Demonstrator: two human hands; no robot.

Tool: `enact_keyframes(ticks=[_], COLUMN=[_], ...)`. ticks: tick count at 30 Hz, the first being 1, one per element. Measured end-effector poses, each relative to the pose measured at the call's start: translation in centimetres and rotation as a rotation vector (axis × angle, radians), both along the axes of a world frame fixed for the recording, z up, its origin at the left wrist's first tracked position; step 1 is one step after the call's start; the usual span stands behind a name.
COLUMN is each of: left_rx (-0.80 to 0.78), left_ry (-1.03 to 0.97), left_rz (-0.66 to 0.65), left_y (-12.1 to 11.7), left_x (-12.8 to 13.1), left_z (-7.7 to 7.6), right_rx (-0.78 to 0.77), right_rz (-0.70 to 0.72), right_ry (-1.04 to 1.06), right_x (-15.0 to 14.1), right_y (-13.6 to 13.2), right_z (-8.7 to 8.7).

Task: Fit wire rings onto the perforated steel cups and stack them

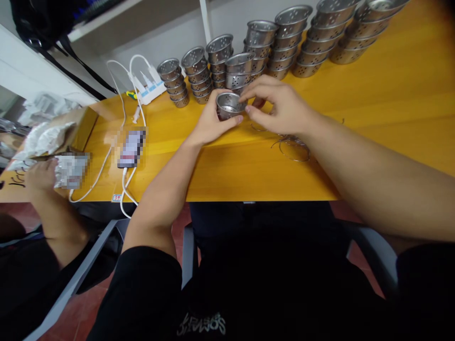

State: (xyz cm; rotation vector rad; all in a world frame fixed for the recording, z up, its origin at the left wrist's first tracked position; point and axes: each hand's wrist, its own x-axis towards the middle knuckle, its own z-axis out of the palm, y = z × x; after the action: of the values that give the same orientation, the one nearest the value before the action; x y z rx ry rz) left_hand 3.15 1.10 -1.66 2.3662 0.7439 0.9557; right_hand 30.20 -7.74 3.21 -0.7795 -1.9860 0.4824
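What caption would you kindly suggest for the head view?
Left hand holds a metal cup, right hand at its rim, before stacked cups.

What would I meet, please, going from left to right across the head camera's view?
Co-worker's hand → phone → leftmost cup stack → left hand → held metal cup → right hand → rightmost cup stack.
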Motion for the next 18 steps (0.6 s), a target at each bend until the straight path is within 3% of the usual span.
enact_keyframes(ticks=[4,13,18], left_rx=[0.023,-0.011,-0.055], left_ry=[-0.031,-0.009,-0.041], left_rz=[0.016,-0.030,-0.025], left_y=[0.0,-2.6,-1.2], left_x=[0.1,1.1,0.3], left_z=[0.0,1.4,1.3], right_rx=[0.024,0.057,0.072], right_rz=[-0.001,0.107,0.048], right_ry=[-0.019,-0.115,-0.058], right_x=[0.3,0.1,0.7], right_y=[0.2,0.8,1.1], right_z=[-0.1,-1.1,-0.9])
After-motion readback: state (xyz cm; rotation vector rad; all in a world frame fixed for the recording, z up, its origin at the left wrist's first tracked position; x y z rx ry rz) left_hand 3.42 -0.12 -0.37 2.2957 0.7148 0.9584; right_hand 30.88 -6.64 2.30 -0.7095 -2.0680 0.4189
